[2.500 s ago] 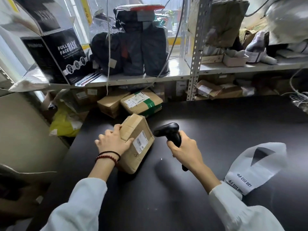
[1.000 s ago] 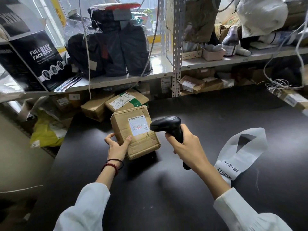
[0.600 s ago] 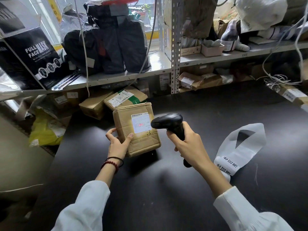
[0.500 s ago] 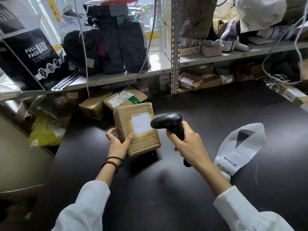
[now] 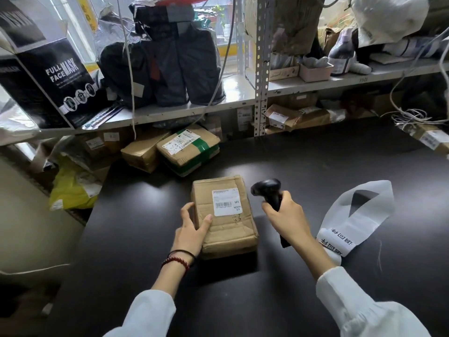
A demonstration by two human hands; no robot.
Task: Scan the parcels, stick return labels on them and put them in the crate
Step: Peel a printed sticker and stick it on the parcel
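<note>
Lowered since half a second ago, the cardboard parcel (image 5: 226,215) now lies flat on the black table (image 5: 315,161) at the centre of the frame, where before it stood tilted up toward the scanner. Its white shipping label (image 5: 227,203) faces up, with the barcode showing. The left hand (image 5: 190,231) grips the parcel's left edge: the thumb presses on the top face just below the label's lower left corner, and the fingers curl round the side. Two bracelets (image 5: 178,257), one black and one of red beads, sit on that wrist.

The right hand (image 5: 288,216) is wrapped round the handle of a black barcode scanner (image 5: 267,188), held just right of the parcel and apart from it, its head turned to the left. The index finger seems to lie near the trigger, though the handle hides it.

A strip of white return labels (image 5: 359,215) printed with black characters lies on the table at the right of the frame, near the right forearm. At the table's far edge, upper centre, a box bound in green tape (image 5: 188,148) touches a plain brown box (image 5: 142,153). A yellow bag (image 5: 70,188) slumps at the left. Above them a metal shelf (image 5: 243,98) carries dark wrapped bundles (image 5: 167,66) and a black "FULL FACE MASK" carton (image 5: 56,76).
</note>
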